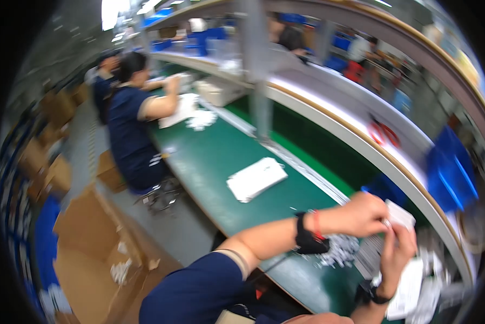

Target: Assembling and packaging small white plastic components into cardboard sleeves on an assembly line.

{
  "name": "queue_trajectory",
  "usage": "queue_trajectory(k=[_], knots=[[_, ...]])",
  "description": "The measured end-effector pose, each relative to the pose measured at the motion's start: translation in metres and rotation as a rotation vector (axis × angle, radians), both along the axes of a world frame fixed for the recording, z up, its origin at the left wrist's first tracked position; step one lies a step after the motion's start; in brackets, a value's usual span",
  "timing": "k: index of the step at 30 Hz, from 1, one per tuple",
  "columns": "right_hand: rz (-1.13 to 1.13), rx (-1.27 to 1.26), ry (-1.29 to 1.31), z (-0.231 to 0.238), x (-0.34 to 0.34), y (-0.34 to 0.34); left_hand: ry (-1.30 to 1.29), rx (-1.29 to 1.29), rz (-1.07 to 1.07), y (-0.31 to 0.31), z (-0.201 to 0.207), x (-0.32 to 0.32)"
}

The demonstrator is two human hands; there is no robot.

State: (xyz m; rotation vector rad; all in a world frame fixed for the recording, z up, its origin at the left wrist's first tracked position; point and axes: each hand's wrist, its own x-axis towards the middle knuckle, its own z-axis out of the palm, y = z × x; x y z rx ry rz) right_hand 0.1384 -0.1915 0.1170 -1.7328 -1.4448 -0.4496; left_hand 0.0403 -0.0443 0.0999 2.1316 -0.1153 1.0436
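Note:
Both my hands are raised over the right end of the green workbench [199, 171], with their fingertips meeting. A small white flat piece [400, 214], blurred, sticks out just beyond the fingers. My left hand [363, 214] is closed in a pinch at the near edge of this piece. Thumb and fingers of my right hand [398, 249] close on it from below. What kind of piece it is, I cannot make out. Under my left wrist lies a heap of small white and grey bits [339, 250]. White sheets or bags [407, 289] lie beside my right wrist.
A stack of white sheets [257, 179] lies mid-bench. Above the bench runs a shelf [329, 110] with red-handled scissors [384, 134] and a blue bin [452, 170]. An open cardboard box [86, 243] stands at left. A co-worker [132, 119] sits farther along, another person beyond.

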Motion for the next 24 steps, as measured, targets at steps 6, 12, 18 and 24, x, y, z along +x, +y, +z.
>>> queue_trajectory(k=[6, 12, 18, 24], knots=[[0.151, 0.058, 0.056, 0.004, -0.006, 0.013, 0.049, 0.002, -0.002, 0.005, 0.013, -0.020], [0.144, 0.013, 0.093, 0.000, 0.005, 0.002, 0.065, -0.019, -0.033, -0.004, 0.008, -0.009], [0.201, -0.002, 0.452, 0.003, -0.009, 0.002, 0.074, -0.271, 0.003, -0.004, 0.011, -0.015], [0.280, 0.003, 0.553, -0.009, -0.005, 0.009, 0.061, -0.272, 0.051, -0.003, 0.006, -0.012]])
